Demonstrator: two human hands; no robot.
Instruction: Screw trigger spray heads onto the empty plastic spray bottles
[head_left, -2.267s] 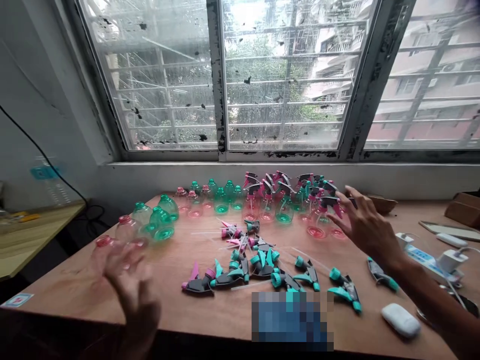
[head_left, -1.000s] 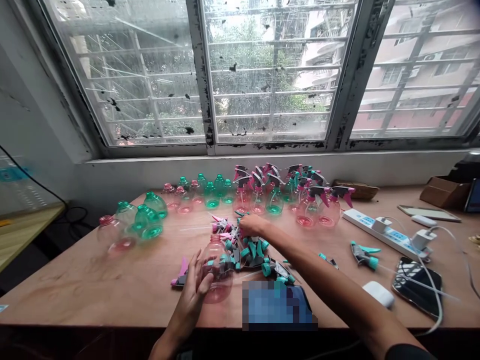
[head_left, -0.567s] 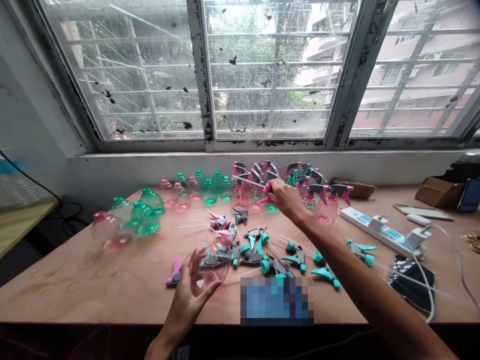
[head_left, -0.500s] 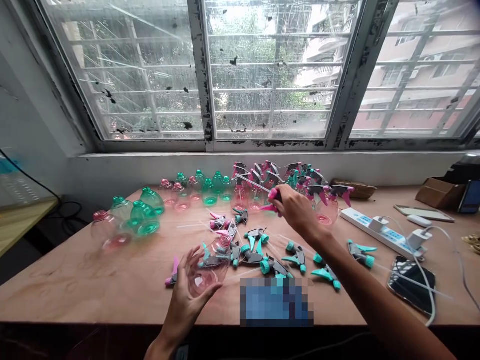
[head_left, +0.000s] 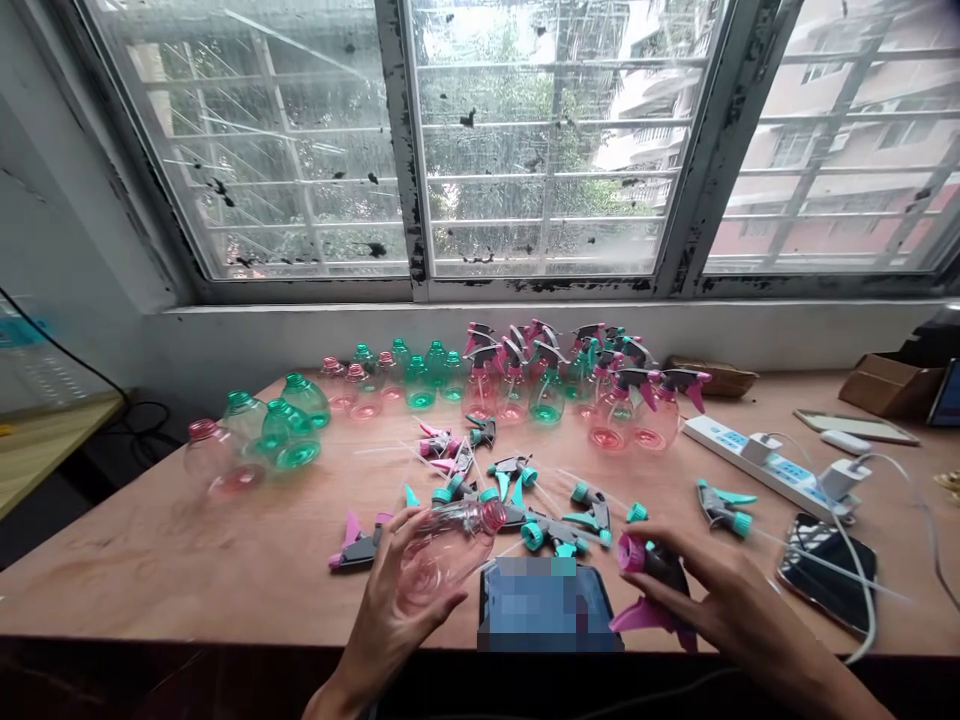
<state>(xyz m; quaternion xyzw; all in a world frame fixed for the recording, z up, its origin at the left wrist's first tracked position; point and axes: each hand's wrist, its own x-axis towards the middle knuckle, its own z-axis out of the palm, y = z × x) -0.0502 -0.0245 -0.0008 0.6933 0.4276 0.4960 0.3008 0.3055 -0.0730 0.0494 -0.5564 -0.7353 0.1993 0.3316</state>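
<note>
My left hand (head_left: 394, 600) grips a clear pink bottle (head_left: 450, 543), tilted with its pink neck pointing right, above the near table edge. A little to the right, my right hand (head_left: 724, 600) holds a pink and grey spray trigger head (head_left: 651, 585), its pink collar facing the bottle's neck; the two are apart. Loose trigger heads (head_left: 517, 490), teal and pink, lie scattered on the wooden table (head_left: 187, 560) just beyond both hands.
Open pink and green bottles (head_left: 270, 440) stand at the left and back; bottles with triggers fitted (head_left: 577, 385) cluster near the window sill. A power strip (head_left: 757, 465), a phone (head_left: 825, 570), cables and a cardboard box (head_left: 877, 385) sit at the right. A blurred dark device (head_left: 547, 600) lies between my hands.
My right hand picked a pink trigger head from the pile and drew it back to the near edge. My left hand lifted the pink bottle and tipped its neck to the right.
</note>
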